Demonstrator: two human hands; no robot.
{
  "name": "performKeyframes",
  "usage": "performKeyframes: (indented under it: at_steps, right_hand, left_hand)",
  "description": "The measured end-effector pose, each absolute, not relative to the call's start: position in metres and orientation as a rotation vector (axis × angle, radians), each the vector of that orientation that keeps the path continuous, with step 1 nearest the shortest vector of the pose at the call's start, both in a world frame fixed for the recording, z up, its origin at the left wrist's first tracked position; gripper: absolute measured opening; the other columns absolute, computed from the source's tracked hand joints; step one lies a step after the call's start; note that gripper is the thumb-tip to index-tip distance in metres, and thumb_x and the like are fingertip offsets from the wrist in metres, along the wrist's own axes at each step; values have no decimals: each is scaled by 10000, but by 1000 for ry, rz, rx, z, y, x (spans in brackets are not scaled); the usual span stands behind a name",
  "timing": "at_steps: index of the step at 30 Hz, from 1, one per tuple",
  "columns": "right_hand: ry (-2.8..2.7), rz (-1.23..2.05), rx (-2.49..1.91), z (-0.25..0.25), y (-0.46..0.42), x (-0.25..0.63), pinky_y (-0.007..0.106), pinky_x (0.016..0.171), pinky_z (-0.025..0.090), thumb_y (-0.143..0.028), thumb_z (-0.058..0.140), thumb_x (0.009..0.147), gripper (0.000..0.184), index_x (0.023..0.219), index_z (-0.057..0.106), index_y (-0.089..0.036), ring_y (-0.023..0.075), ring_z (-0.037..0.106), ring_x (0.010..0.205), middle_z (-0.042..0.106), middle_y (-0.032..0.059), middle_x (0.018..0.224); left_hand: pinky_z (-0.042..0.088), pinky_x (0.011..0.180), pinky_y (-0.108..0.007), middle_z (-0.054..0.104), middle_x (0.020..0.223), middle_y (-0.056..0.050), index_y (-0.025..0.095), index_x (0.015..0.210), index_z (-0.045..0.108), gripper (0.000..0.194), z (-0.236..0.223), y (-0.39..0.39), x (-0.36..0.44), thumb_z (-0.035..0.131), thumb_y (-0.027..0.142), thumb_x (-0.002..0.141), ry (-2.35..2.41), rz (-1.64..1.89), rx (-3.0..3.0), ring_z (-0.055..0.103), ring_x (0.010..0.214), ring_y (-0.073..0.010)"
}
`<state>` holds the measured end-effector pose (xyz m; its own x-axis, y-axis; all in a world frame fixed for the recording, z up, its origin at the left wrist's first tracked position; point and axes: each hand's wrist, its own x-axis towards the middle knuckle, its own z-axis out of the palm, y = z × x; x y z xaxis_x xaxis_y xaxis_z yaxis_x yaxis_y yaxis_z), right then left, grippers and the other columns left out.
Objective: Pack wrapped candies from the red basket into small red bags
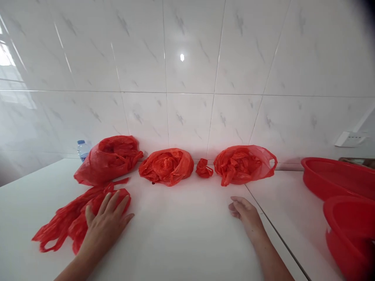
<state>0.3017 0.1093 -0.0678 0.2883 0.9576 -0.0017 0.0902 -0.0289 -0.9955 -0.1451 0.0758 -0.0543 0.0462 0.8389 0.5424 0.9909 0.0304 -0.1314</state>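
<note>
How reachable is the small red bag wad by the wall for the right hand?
Likely yes. The right hand lies on the white counter, and nothing stands between it and the small red bag wad, which sits between two larger red bags.

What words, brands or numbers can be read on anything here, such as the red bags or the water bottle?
No readable text shows anywhere.
The plastic water bottle: any label is too small and blurred to read.
The red plastic bags: no print shows.
The white wall fitting: no markings can be made out.
</note>
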Motion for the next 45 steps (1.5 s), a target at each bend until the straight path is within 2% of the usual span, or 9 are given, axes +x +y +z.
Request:
performKeyframes:
  at_steps: [8, 18, 21, 25, 28, 31, 34, 40, 45]
  right_hand:
    - [-1194, 732, -1602, -71, 113, 282, 329, 704, 421, -310, 467, 732, 234, 890, 618, -227, 202, 602, 762, 641, -1, 765]
    - [-1253, 661, -1588, -74, 118, 280, 285, 617, 390, -282, 421, 766, 199, 847, 595, -232, 159, 519, 604, 587, -29, 679]
    - [-1271, 659, -1594, -73, 119, 280, 275, 599, 385, -311, 412, 797, 193, 838, 585, -238, 153, 498, 589, 571, -33, 662]
    - [-1310, 613, -1587, -68, 117, 280, 268, 607, 392, -402, 410, 839, 243, 778, 573, -232, 163, 526, 632, 574, -19, 661]
    - [-1337, 600, -1601, -65, 115, 279, 270, 605, 392, -473, 401, 855, 301, 838, 581, -233, 169, 530, 635, 556, -19, 647]
    - [-1399, 558, -1608, -61, 110, 274, 288, 626, 398, -512, 401, 859, 391, 1099, 555, -243, 179, 528, 626, 551, -27, 650]
    - [-1387, 509, -1563, -57, 105, 266, 317, 744, 420, -457, 479, 826, 474, 1257, 486, -259, 203, 582, 818, 641, 17, 894]
    - [-1175, 649, -1477, -56, 105, 273, 280, 652, 454, -318, 546, 738, 177, 881, 605, -231, 171, 589, 721, 655, 6, 822]
    - [-954, 674, -1402, -66, 107, 298, 245, 466, 389, -347, 510, 750, 150, 796, 508, -203, 112, 463, 485, 529, -40, 623]
  left_hand:
    - [437, 1005, -421, 358, 1474, -100, 269, 1282, 480, 471, -50, 102, -18, 496, 129, 832, -988, -464, -2781, 440, 1269, -248]
    - [274, 1088, -523, 102, 1560, -143, 209, 1438, 245, 708, -53, 232, 108, 496, 102, 785, -1283, -1031, -2641, 170, 1413, -326]
    - [330, 1046, -515, 270, 1504, -163, 196, 1418, 291, 710, -51, 254, 117, 532, 118, 755, -1384, -1104, -2626, 270, 1373, -343]
    - [466, 889, -376, 628, 1111, -77, 216, 1118, 579, 393, -51, 252, 111, 508, 102, 748, -1374, -1106, -2734, 573, 1059, -244]
    - [473, 820, -339, 637, 1011, -40, 226, 964, 603, 290, -52, 229, 102, 500, 86, 732, -1314, -1100, -2815, 582, 942, -212]
    - [470, 821, -348, 625, 1055, -47, 235, 1067, 551, 368, -51, 193, 99, 590, 157, 709, -1203, -1077, -2929, 563, 955, -227]
    - [471, 843, -321, 629, 1090, -32, 260, 1209, 468, 570, -47, 161, 100, 656, 195, 675, -990, -1025, -3093, 564, 972, -212]
    - [484, 809, -336, 637, 1119, -56, 254, 1317, 368, 655, -48, 147, 103, 584, 136, 709, -876, -937, -3099, 581, 945, -216]
    - [482, 753, -319, 665, 964, -37, 242, 1178, 529, 365, -51, 163, 96, 494, 163, 824, -934, -897, -3025, 598, 868, -208]
